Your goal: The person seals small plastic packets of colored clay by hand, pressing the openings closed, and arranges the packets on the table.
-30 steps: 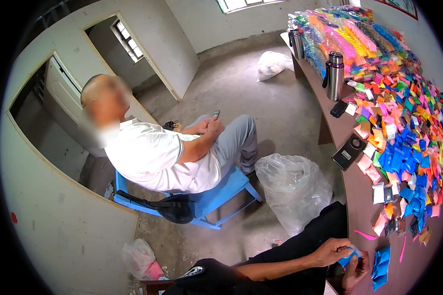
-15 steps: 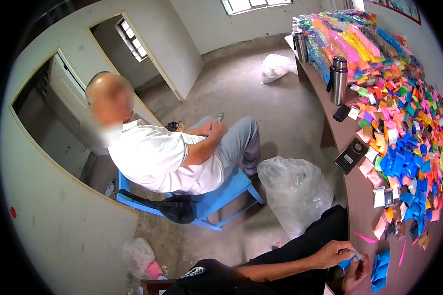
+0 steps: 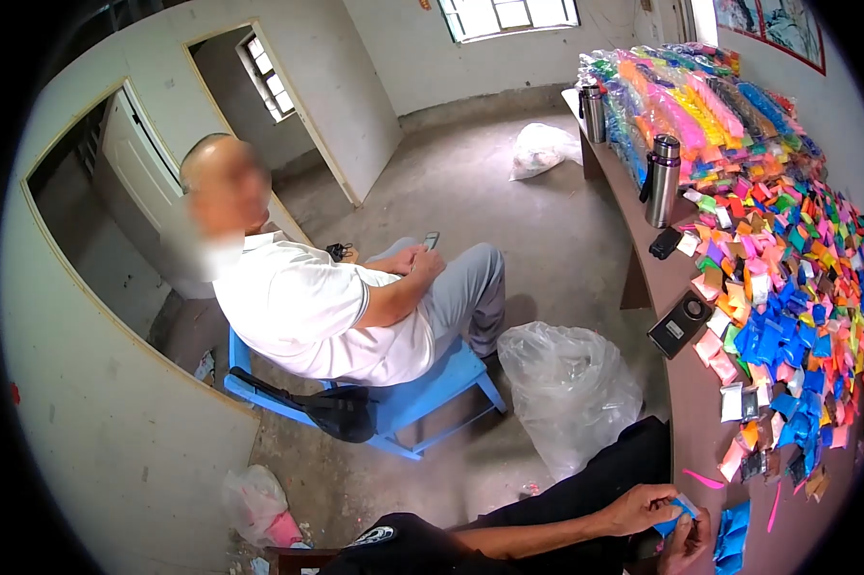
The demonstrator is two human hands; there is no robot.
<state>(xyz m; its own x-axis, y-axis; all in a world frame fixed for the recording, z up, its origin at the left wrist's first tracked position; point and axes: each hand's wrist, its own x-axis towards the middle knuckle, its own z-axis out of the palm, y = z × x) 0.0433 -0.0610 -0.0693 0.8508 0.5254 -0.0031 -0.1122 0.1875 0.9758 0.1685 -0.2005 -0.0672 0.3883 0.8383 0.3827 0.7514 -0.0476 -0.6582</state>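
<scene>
My left hand (image 3: 640, 509) pinches the upper edge of a small blue packet (image 3: 674, 517) over the near edge of the table. My right hand (image 3: 689, 542) grips the same packet from the other side, its fingers bent around it and partly hidden. Beside my right hand lies a joined strip of blue packets (image 3: 732, 540) on the tabletop. Two thin pink plastic pieces lie close by: one pink piece (image 3: 704, 478) above the hands, another pink piece (image 3: 773, 508) farther right.
Small coloured packets (image 3: 796, 287) cover much of the brown table (image 3: 686, 402). A phone-like black device (image 3: 680, 325) and a steel thermos (image 3: 661, 182) stand along its edge. A large clear plastic bag (image 3: 571, 393) sits on the floor. A person (image 3: 317, 307) sits on a blue chair (image 3: 432, 393).
The camera view has tipped slightly, so the room sits a little lower in the picture. Both hands stay on the blue packet, with small finger shifts.
</scene>
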